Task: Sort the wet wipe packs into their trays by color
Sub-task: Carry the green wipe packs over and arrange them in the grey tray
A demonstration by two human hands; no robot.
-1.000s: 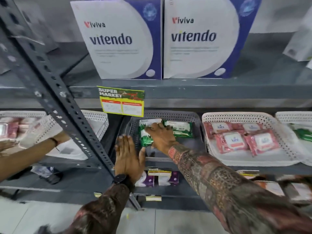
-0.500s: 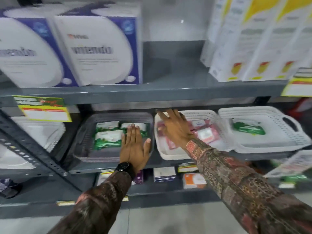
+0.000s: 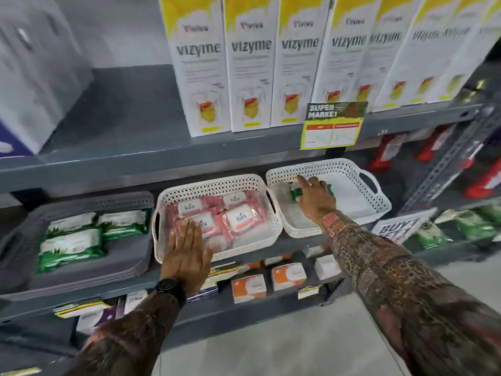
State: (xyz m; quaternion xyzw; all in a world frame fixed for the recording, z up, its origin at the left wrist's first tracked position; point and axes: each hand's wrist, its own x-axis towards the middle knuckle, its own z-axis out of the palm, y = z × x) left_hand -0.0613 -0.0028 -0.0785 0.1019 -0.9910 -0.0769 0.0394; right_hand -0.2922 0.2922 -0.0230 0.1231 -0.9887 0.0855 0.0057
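Note:
Three trays stand side by side on the middle shelf. The grey tray (image 3: 81,270) at the left holds three green wet wipe packs (image 3: 71,244). The middle white tray (image 3: 214,183) holds several pink packs (image 3: 242,219). In the right white tray (image 3: 376,207) lies one green pack (image 3: 296,191), mostly hidden under my right hand (image 3: 315,200), which lies on top of it with a finger stretched out; whether it grips the pack is unclear. My left hand (image 3: 187,252) hovers flat, fingers apart, over the front rim of the middle tray, holding nothing.
Tall white and yellow boxes (image 3: 249,63) line the upper shelf, with a yellow price tag (image 3: 333,124) on its edge. Small orange and white boxes (image 3: 249,289) sit on the lower shelf. More green packs (image 3: 461,226) lie at the far right beside a slanted metal upright (image 3: 447,164).
The view has swung right. My right hand went from the pink tray to the right white tray and onto the green pack. My left hand shifted from the grey tray to the pink tray's front.

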